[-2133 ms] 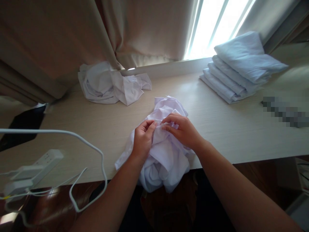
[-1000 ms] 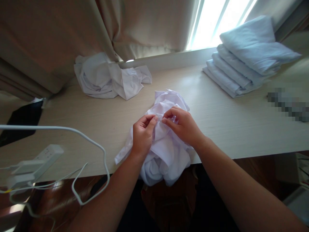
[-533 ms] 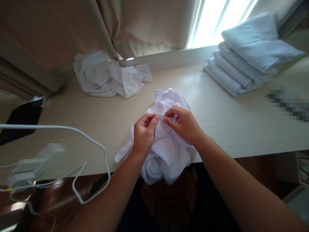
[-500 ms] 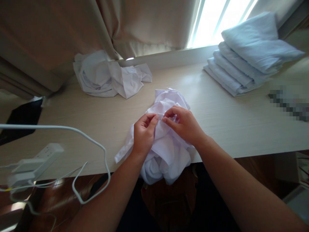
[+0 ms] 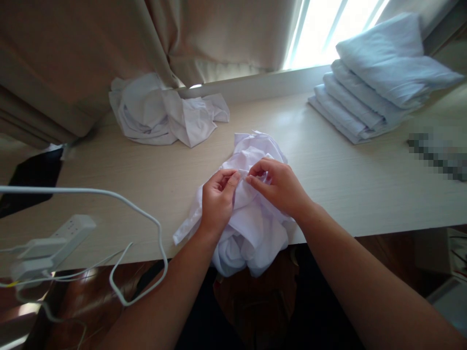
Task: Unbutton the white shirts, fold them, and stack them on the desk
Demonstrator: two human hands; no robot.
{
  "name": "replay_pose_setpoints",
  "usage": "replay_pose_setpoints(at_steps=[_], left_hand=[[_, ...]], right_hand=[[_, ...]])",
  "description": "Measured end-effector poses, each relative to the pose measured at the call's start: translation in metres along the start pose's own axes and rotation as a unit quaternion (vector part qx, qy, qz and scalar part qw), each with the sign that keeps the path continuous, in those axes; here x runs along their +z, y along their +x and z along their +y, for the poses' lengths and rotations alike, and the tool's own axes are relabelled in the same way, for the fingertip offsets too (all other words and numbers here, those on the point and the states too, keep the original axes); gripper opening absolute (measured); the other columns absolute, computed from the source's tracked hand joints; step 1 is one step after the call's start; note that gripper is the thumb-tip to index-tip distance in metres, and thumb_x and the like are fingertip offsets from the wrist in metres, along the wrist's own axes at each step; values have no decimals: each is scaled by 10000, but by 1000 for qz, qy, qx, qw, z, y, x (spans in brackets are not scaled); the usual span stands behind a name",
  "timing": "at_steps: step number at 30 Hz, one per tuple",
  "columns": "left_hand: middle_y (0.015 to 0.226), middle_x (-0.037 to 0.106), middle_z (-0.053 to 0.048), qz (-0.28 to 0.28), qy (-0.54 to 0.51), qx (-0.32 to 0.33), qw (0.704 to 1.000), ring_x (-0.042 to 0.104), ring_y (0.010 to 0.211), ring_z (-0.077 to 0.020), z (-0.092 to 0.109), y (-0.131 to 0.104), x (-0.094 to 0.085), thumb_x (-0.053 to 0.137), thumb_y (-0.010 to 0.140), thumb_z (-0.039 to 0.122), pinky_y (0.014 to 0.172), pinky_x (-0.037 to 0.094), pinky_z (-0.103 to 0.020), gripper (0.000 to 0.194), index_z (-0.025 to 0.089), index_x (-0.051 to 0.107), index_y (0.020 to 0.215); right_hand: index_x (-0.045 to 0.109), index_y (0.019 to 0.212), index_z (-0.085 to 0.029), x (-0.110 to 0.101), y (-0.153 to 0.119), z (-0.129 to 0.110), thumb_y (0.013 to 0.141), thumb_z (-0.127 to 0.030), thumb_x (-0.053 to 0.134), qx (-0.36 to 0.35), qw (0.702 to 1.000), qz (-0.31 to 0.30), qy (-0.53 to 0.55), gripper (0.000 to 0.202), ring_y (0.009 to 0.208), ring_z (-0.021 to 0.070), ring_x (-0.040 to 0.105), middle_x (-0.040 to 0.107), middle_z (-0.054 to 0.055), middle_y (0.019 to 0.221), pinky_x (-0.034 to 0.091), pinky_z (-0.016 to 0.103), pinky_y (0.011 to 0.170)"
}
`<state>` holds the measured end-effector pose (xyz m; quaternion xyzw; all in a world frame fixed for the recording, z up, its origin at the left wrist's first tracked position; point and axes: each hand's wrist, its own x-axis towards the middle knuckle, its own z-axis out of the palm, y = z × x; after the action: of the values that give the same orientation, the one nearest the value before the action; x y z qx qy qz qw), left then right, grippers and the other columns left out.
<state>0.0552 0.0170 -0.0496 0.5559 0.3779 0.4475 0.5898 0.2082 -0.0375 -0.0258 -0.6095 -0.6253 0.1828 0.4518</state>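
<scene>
**White cloth (image 5: pixel 255 228) on pale desk (image 5: pixel 365 194), two-handed pinch, centre frame**

Desk: light wood grain, spans the frame left to right, front edge running along the lower part. Cloth is heaped at centre, its lower folds hanging over that edge.

Left hand (image 5: pixel 219 194): thumb and fingertips pressed together on a fold of the cloth. Right hand (image 5: pixel 276 185): thumb and index pinching the same fold, tips just beside the left's. Exact bit of fabric is too small to make out.

Upper left: second white cloth (image 5: pixel 166 112), crumpled, near the curtain (image 5: pixel 226 36). Upper right: stack of folded white cloth (image 5: pixel 383 73), top piece skewed. Bright window (image 5: pixel 326 31) between curtain and stack, low ledge (image 5: pixel 255 87) along the back.

Left edge: flat black object (image 5: pixel 34 175). Lower left: power strip (image 5: pixel 78 226) with plugs in, white cable (image 5: pixel 159 233) looping nearby, glossy brown floor (image 5: pixel 98 301) below. Right edge: pixelated item, can't identify.
</scene>
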Motion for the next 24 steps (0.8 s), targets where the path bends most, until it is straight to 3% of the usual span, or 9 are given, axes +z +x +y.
replay_pose_setpoints(at_steps=[13, 19, 24], left_hand=[[836, 709, -20, 3, 7, -13, 1000, 616, 697, -116, 2, -2, 2, 723, 795, 414, 647, 476, -219, 245, 189, 711, 892], [858, 707, -26, -11, -1, -8, 1000, 624, 737, -126, 1, -2, 3, 712, 810, 394, 670, 484, -227, 225, 188, 705, 900], [847, 697, -24, -16, -1, -16, 1000, 617, 723, -123, 3, -2, 2, 709, 812, 384, 667, 468, -223, 214, 195, 690, 910]], right_hand=[[635, 845, -194, 1, -1, 2, 850, -215, 641, 5, 1000, -1, 1, 22, 763, 157, 555, 616, 13, 823, 424, 293, 688], [643, 1038, -220, 1, -1, 2, 875, -221, 621, 13, 1000, -4, 19, 165, 805, 160, 561, 605, 13, 873, 434, 292, 722], [656, 929, -220, 1, -1, 2, 899, -241, 606, 1, 1000, -6, 15, 62, 801, 164, 544, 585, 14, 851, 429, 297, 729]])
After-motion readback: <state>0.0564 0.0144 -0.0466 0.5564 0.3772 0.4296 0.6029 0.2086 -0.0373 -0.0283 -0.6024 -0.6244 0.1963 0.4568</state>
